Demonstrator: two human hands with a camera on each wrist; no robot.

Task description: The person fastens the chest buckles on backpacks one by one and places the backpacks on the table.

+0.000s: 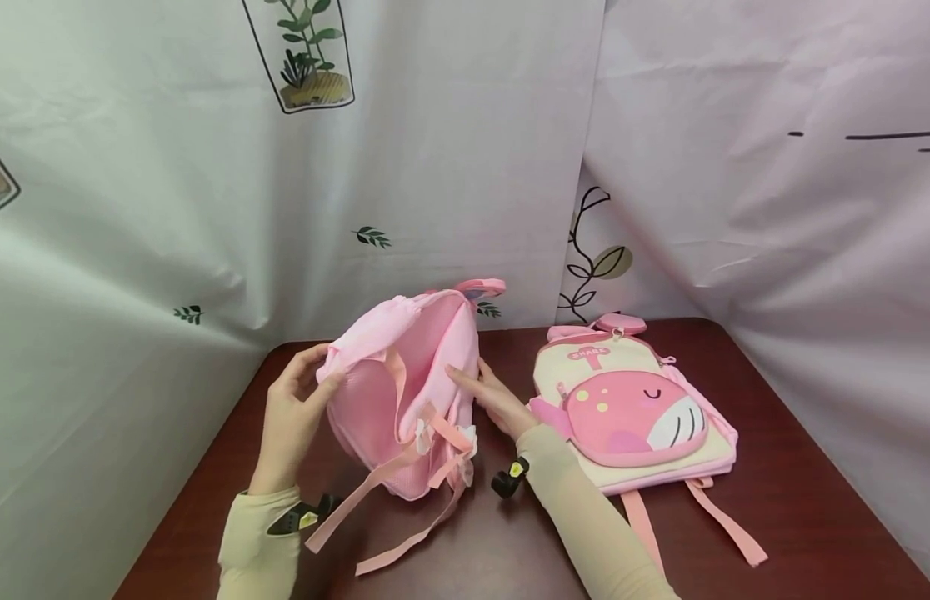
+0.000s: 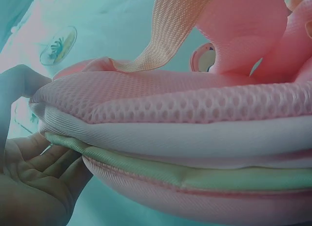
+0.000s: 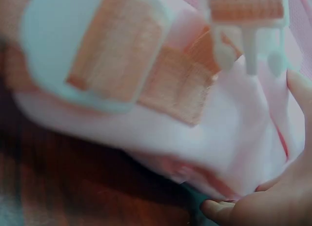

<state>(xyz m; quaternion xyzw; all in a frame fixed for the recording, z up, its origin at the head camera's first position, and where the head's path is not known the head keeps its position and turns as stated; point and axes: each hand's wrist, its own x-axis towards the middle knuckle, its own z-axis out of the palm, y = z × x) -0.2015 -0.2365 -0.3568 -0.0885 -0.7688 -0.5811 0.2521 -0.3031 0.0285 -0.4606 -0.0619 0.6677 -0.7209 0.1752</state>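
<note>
A pink backpack [image 1: 360,404] is held tilted above the table, its mesh back and shoulder straps toward me. My left hand [image 1: 288,417] grips its left corner between thumb and fingers. At the opposite side my right hand [image 1: 498,400] holds the bag's edge, thumb in front and fingers mostly hidden behind. Peach webbing straps [image 1: 375,493] dangle from it, with white plastic buckles [image 1: 423,437] near the right side. In the left wrist view, the mesh panel [image 2: 195,106] and pale green piping [image 2: 234,179] show; the right wrist view shows a buckle [image 3: 248,35] up close.
A second backpack [image 1: 615,475], cream with a pink whale pocket [image 1: 622,417], lies face up on the right, its peach straps [image 1: 727,521] trailing toward me. Both bags are at the dark red-brown table [image 1: 810,500]. A pale printed curtain [image 1: 472,167] hangs behind and at the sides.
</note>
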